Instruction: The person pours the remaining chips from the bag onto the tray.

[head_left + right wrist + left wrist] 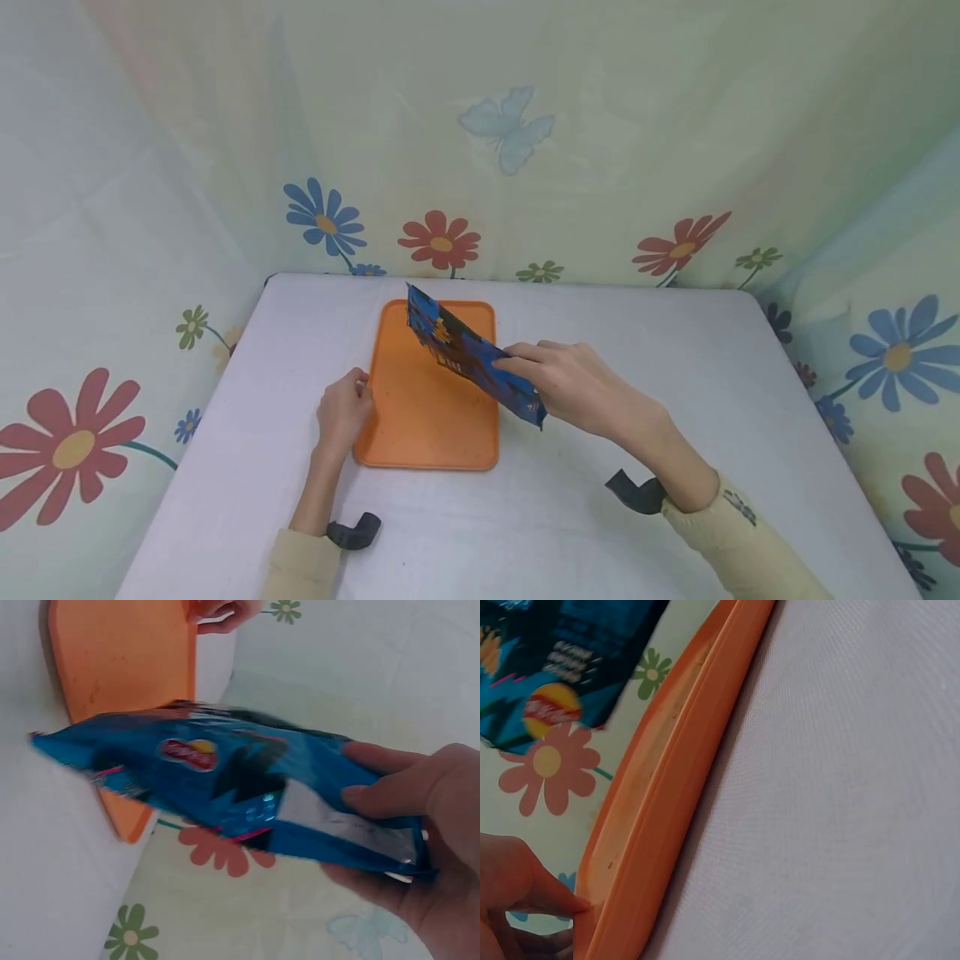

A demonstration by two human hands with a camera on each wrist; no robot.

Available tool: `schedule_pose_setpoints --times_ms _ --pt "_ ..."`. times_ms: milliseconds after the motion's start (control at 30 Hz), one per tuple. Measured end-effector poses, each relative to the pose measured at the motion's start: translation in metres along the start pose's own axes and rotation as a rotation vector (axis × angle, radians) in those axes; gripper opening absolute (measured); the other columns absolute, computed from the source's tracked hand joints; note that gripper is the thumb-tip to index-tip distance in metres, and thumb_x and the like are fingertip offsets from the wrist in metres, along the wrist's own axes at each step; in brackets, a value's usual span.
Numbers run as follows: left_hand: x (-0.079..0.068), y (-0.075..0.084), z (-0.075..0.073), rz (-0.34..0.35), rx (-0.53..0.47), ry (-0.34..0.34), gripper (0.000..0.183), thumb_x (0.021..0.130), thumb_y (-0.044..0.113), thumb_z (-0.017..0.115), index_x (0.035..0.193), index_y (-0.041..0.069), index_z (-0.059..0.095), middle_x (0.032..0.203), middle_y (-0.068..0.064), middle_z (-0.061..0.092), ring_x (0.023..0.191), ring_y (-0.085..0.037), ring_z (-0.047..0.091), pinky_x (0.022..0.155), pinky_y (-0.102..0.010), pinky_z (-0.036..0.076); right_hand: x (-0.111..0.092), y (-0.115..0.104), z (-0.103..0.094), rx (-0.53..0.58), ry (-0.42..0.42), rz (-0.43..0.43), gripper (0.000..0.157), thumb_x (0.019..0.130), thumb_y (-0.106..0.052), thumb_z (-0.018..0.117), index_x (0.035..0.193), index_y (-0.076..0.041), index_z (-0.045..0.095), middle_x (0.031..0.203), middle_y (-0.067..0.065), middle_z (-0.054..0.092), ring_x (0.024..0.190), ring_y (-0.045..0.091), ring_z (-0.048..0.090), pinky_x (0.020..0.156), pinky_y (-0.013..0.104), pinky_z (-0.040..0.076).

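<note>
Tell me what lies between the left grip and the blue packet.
Seen in the head view, the orange tray lies between the left grip and the blue packet; nothing stands on that stretch.

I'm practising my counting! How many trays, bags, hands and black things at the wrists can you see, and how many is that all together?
Orange tray: 1
Blue snack bag: 1
Hands: 2, the left hand and the right hand
Black wrist pieces: 2
Total: 6
</note>
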State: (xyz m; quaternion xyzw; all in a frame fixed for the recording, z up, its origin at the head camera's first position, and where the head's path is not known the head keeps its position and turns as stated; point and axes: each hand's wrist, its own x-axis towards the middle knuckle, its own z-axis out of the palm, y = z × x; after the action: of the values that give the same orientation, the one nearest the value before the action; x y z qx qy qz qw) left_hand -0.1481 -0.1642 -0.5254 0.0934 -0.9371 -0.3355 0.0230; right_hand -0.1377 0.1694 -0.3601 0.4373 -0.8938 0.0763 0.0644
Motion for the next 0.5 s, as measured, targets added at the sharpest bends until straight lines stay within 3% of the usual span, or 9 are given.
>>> schedule_pose_setpoints --times_ms 500 --pt "0.0012 -0.0002 -0.002 0.021 -0.031 -0.007 0.023 0.097 0.004 0.057 0.116 -0.004 0.067 0.083 -0.014 0.073 0.056 -0.017 0.057 0.052 -0.03 0.043 0.0001 0.0006 0.0 -0.01 0.027 -0.02 0.043 0.081 0.005 0.081 0.121 -0.01 0.074 0.116 0.005 0.073 0.087 0.021 0.072 0.053 0.018 0.049"
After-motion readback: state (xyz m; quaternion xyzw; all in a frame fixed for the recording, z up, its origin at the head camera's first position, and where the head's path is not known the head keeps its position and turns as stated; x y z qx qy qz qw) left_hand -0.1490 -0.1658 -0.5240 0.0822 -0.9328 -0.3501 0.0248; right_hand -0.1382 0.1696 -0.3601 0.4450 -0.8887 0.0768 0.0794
